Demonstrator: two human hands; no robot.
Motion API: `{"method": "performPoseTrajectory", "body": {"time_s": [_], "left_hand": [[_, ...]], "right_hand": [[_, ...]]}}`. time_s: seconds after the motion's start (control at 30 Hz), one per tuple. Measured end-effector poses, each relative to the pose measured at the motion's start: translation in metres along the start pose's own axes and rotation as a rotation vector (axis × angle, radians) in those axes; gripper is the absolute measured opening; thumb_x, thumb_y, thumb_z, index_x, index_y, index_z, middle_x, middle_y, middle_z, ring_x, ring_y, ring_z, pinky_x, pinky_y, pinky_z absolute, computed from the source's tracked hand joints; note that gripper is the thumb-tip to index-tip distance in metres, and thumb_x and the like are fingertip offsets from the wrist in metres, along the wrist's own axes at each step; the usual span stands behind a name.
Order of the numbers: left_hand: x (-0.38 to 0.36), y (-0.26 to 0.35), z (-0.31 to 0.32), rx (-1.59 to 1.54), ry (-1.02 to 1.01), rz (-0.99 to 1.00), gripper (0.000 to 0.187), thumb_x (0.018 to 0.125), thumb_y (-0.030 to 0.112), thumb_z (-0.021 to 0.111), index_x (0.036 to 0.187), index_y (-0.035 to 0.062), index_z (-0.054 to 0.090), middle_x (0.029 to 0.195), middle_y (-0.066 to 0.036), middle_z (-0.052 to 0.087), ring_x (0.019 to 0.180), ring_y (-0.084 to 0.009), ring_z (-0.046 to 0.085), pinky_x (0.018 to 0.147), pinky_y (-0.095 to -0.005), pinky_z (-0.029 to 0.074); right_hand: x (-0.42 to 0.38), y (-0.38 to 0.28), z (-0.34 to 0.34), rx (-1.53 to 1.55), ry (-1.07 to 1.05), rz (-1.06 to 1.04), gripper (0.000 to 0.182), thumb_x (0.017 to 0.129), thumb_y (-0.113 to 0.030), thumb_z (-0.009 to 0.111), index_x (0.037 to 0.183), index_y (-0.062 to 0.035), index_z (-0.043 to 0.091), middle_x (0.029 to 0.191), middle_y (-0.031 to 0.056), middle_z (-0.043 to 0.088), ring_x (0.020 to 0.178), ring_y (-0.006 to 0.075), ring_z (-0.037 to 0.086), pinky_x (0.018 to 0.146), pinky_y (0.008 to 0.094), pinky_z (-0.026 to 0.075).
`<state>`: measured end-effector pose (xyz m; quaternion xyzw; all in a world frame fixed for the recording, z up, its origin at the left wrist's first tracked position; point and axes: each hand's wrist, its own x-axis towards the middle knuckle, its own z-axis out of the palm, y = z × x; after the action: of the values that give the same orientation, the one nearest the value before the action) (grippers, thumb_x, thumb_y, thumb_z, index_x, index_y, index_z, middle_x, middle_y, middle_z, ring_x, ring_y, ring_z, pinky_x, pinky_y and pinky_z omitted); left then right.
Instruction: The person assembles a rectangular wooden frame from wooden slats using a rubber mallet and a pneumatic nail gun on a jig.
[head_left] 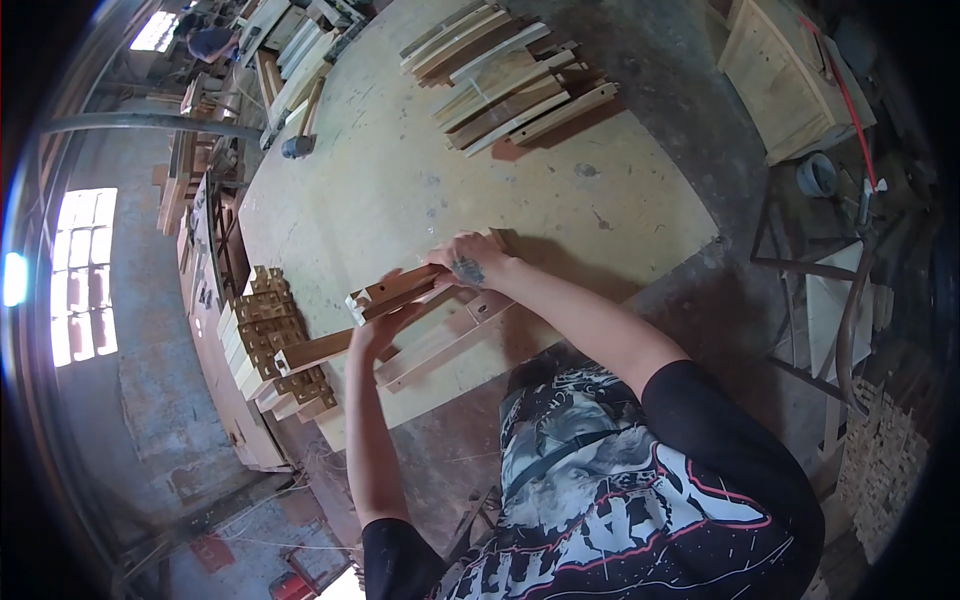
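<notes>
Both of my hands are on a short wooden bar (pixel 385 292) above the light board. My left hand (pixel 385 326) grips it from below near its pale end. Around its far end wraps my right hand (pixel 472 260), fingers partly hidden; a dark patch shows on the back of that hand. Below them, a longer wooden rail (pixel 440 342) with holes lies on the board. Another wooden piece (pixel 318 350) pokes out to the left, beside my left wrist. Left of that sits a stack of notched wooden pieces (pixel 275 335).
Two groups of wooden strips (pixel 530 95) lie at the far side of the board (pixel 350 180). A mallet (pixel 298 146) rests at its far left edge. A wooden cabinet (pixel 775 80) stands right, near a small bucket (pixel 817 175). Another person (pixel 210 43) is far back left.
</notes>
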<state>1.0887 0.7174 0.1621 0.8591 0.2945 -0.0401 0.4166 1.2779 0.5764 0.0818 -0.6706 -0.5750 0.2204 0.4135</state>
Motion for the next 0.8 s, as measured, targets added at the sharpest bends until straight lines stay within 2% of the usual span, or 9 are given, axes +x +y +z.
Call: {"method": "performPoseTrajectory", "body": {"time_s": [0.07, 0.13, 0.2, 0.27, 0.33, 0.43, 0.63, 0.7, 0.8], "left_hand": [[-0.010, 0.023, -0.030, -0.078, -0.006, 0.012, 0.054, 0.088, 0.000, 0.069, 0.139, 0.0081, 0.051, 0.127, -0.010, 0.063, 0.114, -0.0193, 0.061, 0.092, -0.0332, 0.052], [-0.012, 0.049, -0.057, -0.146, 0.124, 0.115, 0.040, 0.095, 0.002, 0.060, 0.135, 0.0022, 0.054, 0.124, -0.012, 0.065, 0.114, -0.0191, 0.061, 0.097, -0.0331, 0.050], [-0.007, 0.090, -0.074, -0.287, 0.224, 0.097, 0.033, 0.101, 0.016, 0.051, 0.128, -0.0030, 0.057, 0.120, -0.013, 0.067, 0.115, -0.0215, 0.062, 0.104, -0.0365, 0.045], [0.005, 0.126, -0.063, -0.189, 0.299, 0.083, 0.035, 0.104, 0.023, 0.046, 0.124, -0.0030, 0.060, 0.118, -0.013, 0.068, 0.112, -0.0211, 0.063, 0.098, -0.0365, 0.046], [0.022, 0.134, -0.049, -0.065, 0.190, 0.150, 0.037, 0.105, 0.028, 0.046, 0.117, -0.0023, 0.064, 0.112, -0.012, 0.070, 0.106, -0.0198, 0.064, 0.092, -0.0344, 0.047], [0.049, 0.114, -0.018, 0.250, 0.136, 0.051, 0.049, 0.104, 0.043, 0.043, 0.107, -0.0002, 0.067, 0.099, -0.011, 0.071, 0.099, -0.0175, 0.065, 0.084, -0.0324, 0.049], [0.060, 0.130, 0.000, 0.366, 0.116, 0.038, 0.058, 0.103, 0.051, 0.040, 0.103, 0.0001, 0.069, 0.091, -0.012, 0.072, 0.085, -0.0208, 0.069, 0.075, -0.0349, 0.053], [0.058, 0.134, 0.000, 0.409, 0.106, 0.039, 0.057, 0.103, 0.050, 0.041, 0.104, 0.0001, 0.069, 0.091, -0.012, 0.073, 0.085, -0.0217, 0.070, 0.076, -0.0348, 0.053], [0.055, 0.134, -0.002, 0.402, 0.130, 0.010, 0.049, 0.104, 0.042, 0.043, 0.106, -0.0006, 0.068, 0.096, -0.011, 0.073, 0.088, -0.0200, 0.069, 0.080, -0.0341, 0.052]], "right_hand": [[0.001, 0.003, 0.002, -0.018, -0.010, 0.005, 0.026, 0.080, -0.024, 0.076, 0.100, -0.0120, 0.067, 0.096, 0.0113, 0.072, 0.093, 0.0322, 0.069, 0.084, 0.0441, 0.053], [0.003, 0.005, 0.002, 0.059, -0.020, 0.070, 0.028, 0.080, -0.027, 0.076, 0.101, -0.0112, 0.067, 0.095, 0.0126, 0.071, 0.091, 0.0326, 0.069, 0.081, 0.0436, 0.054], [0.003, 0.021, 0.014, 0.083, 0.022, -0.006, 0.030, 0.080, -0.029, 0.075, 0.099, -0.0092, 0.065, 0.093, 0.0145, 0.070, 0.089, 0.0352, 0.068, 0.077, 0.0444, 0.053], [0.002, 0.026, 0.016, 0.125, 0.099, -0.111, 0.030, 0.080, -0.030, 0.074, 0.098, -0.0078, 0.064, 0.089, 0.0159, 0.069, 0.086, 0.0367, 0.067, 0.073, 0.0449, 0.052], [0.000, 0.021, 0.016, 0.133, 0.099, -0.083, 0.031, 0.080, -0.029, 0.074, 0.099, -0.0079, 0.063, 0.088, 0.0172, 0.067, 0.084, 0.0375, 0.066, 0.072, 0.0449, 0.050], [-0.003, 0.026, 0.021, 0.096, 0.095, -0.004, 0.031, 0.080, -0.030, 0.075, 0.100, -0.0086, 0.063, 0.087, 0.0167, 0.067, 0.082, 0.0359, 0.066, 0.071, 0.0421, 0.051], [-0.012, 0.033, 0.025, 0.042, 0.265, -0.033, 0.031, 0.081, -0.032, 0.075, 0.102, -0.0115, 0.064, 0.084, 0.0133, 0.066, 0.080, 0.0314, 0.065, 0.071, 0.0403, 0.051], [-0.013, 0.030, 0.021, 0.077, 0.126, 0.075, 0.032, 0.080, -0.033, 0.075, 0.104, -0.0133, 0.065, 0.089, 0.0131, 0.066, 0.084, 0.0321, 0.065, 0.082, 0.0419, 0.050], [-0.017, 0.033, 0.021, 0.057, 0.112, 0.040, 0.033, 0.081, -0.034, 0.075, 0.104, -0.0130, 0.064, 0.099, 0.0118, 0.067, 0.094, 0.0327, 0.064, 0.096, 0.0444, 0.045]]}}
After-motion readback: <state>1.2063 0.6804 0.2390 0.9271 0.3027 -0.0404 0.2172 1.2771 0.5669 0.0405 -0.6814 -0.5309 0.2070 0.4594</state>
